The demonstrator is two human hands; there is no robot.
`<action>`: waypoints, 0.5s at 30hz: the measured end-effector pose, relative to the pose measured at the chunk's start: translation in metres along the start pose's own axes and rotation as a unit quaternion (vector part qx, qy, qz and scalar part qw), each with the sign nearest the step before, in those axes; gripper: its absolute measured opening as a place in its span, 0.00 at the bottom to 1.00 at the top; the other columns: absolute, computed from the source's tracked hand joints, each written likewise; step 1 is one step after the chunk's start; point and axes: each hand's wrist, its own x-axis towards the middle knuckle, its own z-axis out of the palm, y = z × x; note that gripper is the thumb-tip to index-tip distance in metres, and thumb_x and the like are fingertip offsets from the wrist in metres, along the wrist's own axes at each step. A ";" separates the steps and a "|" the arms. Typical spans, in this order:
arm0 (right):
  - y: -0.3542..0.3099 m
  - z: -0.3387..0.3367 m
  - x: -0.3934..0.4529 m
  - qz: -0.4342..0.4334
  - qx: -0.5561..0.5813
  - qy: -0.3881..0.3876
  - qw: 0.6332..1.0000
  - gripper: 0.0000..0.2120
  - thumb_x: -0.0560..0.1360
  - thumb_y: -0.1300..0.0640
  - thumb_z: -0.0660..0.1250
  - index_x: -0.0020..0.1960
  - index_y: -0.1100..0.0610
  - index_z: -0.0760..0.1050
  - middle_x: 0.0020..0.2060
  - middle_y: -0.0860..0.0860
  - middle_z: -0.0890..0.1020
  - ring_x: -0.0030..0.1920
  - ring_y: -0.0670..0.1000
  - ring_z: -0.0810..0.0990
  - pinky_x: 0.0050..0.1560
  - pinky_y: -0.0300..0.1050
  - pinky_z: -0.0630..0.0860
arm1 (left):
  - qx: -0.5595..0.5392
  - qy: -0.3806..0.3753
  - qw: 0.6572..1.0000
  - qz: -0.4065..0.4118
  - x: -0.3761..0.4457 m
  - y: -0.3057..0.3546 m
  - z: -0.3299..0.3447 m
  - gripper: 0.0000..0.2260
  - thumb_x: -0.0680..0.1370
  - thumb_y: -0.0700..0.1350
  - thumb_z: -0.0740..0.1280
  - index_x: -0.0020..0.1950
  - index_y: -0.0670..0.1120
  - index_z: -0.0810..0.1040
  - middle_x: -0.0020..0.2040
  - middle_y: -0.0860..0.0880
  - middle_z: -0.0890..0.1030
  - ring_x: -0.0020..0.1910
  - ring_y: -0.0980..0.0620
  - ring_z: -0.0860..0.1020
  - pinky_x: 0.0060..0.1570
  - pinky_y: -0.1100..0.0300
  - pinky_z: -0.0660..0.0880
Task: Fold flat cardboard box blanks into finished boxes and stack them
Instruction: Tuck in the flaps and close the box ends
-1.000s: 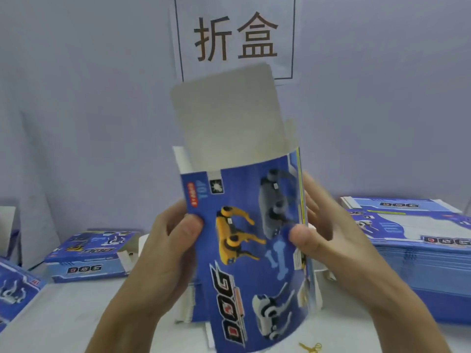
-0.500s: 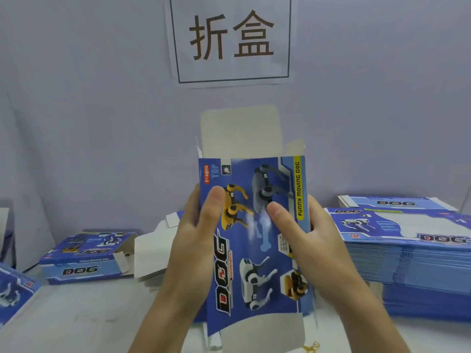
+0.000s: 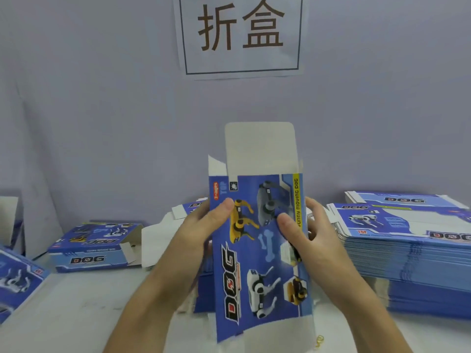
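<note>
Both hands pinch box blank upright above table: left hand on left edge, right hand on right edge, thumbs on front. Blank stack right, folded box left.

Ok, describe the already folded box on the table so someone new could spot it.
Look left of the white wall sign, down on the white table. The folded blue cardboard box lies there. Unlike the flat blue blanks stacked on the right, it has depth and open white end flaps.

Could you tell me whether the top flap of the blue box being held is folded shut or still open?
Open: the white top flap stands straight up above the blue cardboard box.
</note>
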 end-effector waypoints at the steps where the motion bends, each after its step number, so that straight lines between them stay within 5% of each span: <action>1: 0.000 0.002 0.000 -0.001 -0.004 -0.018 1.000 0.34 0.64 0.29 0.71 0.66 0.35 0.66 0.53 0.45 0.85 0.52 0.47 0.86 0.46 0.42 0.83 | 0.010 0.021 1.000 -0.001 0.003 0.003 0.001 0.10 0.77 0.57 0.69 0.54 0.54 0.80 0.63 0.43 0.82 0.42 0.59 0.85 0.56 0.52 0.80; 2: 0.000 0.004 0.000 -0.006 -0.004 -0.037 0.999 0.32 0.66 0.31 0.70 0.67 0.35 0.67 0.55 0.44 0.85 0.54 0.47 0.85 0.47 0.41 0.83 | 0.017 0.056 0.998 0.007 0.004 0.005 0.004 0.09 0.79 0.58 0.67 0.53 0.55 0.78 0.65 0.43 0.80 0.41 0.63 0.84 0.59 0.51 0.79; 4: -0.002 0.007 -0.001 -0.007 0.020 -0.074 0.997 0.27 0.69 0.33 0.68 0.66 0.37 0.70 0.57 0.44 0.84 0.58 0.47 0.83 0.53 0.43 0.82 | -0.005 0.120 0.990 0.072 0.006 0.003 0.010 0.18 0.72 0.65 0.67 0.54 0.54 0.79 0.55 0.47 0.85 0.43 0.54 0.86 0.46 0.52 0.83; 7: -0.011 0.008 -0.005 0.001 0.050 -0.116 0.992 0.25 0.67 0.31 0.70 0.63 0.35 0.74 0.61 0.47 0.83 0.62 0.51 0.82 0.65 0.60 0.76 | 0.031 0.191 0.970 0.150 -0.001 -0.003 0.011 0.24 0.67 0.67 0.66 0.53 0.52 0.77 0.42 0.51 0.86 0.39 0.51 0.86 0.32 0.61 0.80; 10: -0.019 0.013 -0.005 -0.067 0.003 -0.023 0.997 0.41 0.64 0.24 0.67 0.73 0.32 0.62 0.68 0.38 0.76 0.68 0.43 0.75 0.69 0.54 0.73 | 0.058 0.181 0.965 0.178 0.000 -0.006 0.013 0.24 0.67 0.68 0.66 0.55 0.55 0.76 0.44 0.56 0.85 0.42 0.56 0.85 0.35 0.64 0.80; 12: -0.022 0.016 -0.003 -0.115 -0.026 0.036 0.992 0.37 0.70 0.28 0.65 0.75 0.30 0.56 0.67 0.33 0.75 0.67 0.38 0.75 0.66 0.45 0.75 | 0.064 0.152 0.969 0.183 0.001 -0.009 0.015 0.28 0.69 0.72 0.65 0.62 0.56 0.74 0.51 0.57 0.85 0.50 0.56 0.85 0.43 0.59 0.82; 15: -0.020 0.017 -0.002 -0.109 -0.034 0.046 0.992 0.34 0.74 0.32 0.64 0.76 0.30 0.53 0.68 0.39 0.75 0.67 0.44 0.76 0.67 0.53 0.76 | 0.092 0.117 0.963 0.224 0.000 -0.010 0.013 0.33 0.70 0.73 0.60 0.74 0.68 0.58 0.69 0.62 0.75 0.67 0.55 0.76 0.63 0.45 0.77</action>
